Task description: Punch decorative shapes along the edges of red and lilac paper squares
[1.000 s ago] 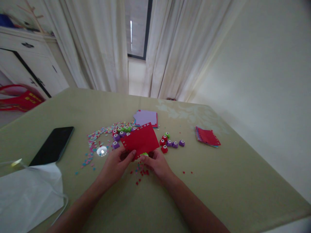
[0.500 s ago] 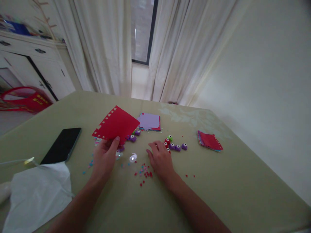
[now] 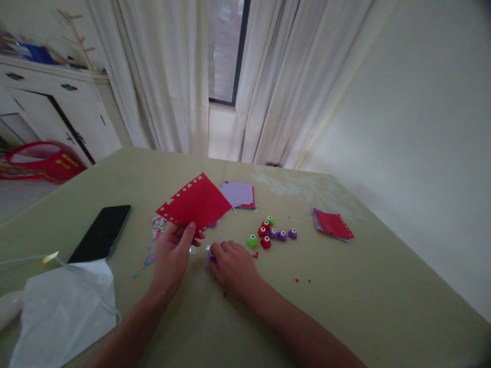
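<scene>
My left hand [image 3: 173, 254] pinches the near corner of a red paper sheet [image 3: 195, 204] and holds it lifted above the table; shaped holes run along the sheet's left edge. My right hand [image 3: 229, 265] rests on the table just right of it, fingers curled over a small purple punch [image 3: 211, 254] that only partly shows. A green punch [image 3: 251, 240] lies a little to the right, beside a cluster of red and purple punches [image 3: 274, 233]. Paper confetti [image 3: 155, 232] is scattered under and left of the red sheet.
A lilac-topped paper stack [image 3: 238, 194] lies beyond the sheet, and a red-topped stack [image 3: 333, 224] at the right. A black phone [image 3: 102, 233] and a white bag [image 3: 63, 304] are at the left. Curtains, a wall and a white cabinet [image 3: 57, 112] surround the table.
My right hand moved left from the cluster of punches and curled over a purple one. A green punch now lies by the cluster. The red sheet stayed lifted in my left hand, shifting slightly right.
</scene>
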`<state>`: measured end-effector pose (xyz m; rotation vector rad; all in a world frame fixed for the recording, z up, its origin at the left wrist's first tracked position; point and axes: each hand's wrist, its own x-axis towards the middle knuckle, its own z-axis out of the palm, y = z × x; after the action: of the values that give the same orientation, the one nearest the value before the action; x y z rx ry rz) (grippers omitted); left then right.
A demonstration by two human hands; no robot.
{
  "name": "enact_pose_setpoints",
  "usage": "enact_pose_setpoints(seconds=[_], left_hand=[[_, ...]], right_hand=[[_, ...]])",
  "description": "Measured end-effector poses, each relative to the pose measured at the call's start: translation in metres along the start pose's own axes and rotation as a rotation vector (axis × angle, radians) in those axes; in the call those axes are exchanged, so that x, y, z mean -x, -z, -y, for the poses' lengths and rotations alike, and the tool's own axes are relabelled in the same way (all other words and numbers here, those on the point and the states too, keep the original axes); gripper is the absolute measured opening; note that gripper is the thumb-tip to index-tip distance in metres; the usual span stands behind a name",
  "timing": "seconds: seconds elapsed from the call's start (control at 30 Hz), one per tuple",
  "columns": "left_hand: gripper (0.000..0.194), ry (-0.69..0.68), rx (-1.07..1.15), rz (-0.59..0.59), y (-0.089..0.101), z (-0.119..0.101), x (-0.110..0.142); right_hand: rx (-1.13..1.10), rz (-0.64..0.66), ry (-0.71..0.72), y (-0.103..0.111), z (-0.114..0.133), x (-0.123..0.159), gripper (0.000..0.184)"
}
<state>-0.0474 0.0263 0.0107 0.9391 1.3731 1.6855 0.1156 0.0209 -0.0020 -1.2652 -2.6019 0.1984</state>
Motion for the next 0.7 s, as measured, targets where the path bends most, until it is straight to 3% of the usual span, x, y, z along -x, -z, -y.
enact_pose_setpoints(seconds=[0.07,0.17,0.27,0.37,0.5,0.7], left_hand=[[0.024,0.018,-0.026,0.052,-0.003,0.0,0.008],[0.025,0.061,-0.035,0.135,-0.009,-0.005,0.021],[0.026,0.104,-0.033,0.215,-0.015,-0.011,0.031],[0.028,0.14,-0.068,0.254,-0.018,-0.014,0.038],[0.029,0.156,-0.119,0.254,-0.018,-0.015,0.042],[0.029,0.159,-0.176,0.265,-0.018,-0.014,0.042]], right_hand=[[-0.118,-0.012,-0.075,0.003,-0.006,0.022,0.016],[-0.528,-0.139,-0.26,0.006,-0.018,0.045,0.034],[-1.012,-0.335,-0.41,0.009,-0.029,0.05,0.039],[-1.292,-0.511,-0.417,0.013,-0.035,0.045,0.046],[-1.294,-0.627,-0.399,0.017,-0.036,0.044,0.037],[-1.218,-0.654,-0.415,0.013,-0.03,0.049,0.032]])
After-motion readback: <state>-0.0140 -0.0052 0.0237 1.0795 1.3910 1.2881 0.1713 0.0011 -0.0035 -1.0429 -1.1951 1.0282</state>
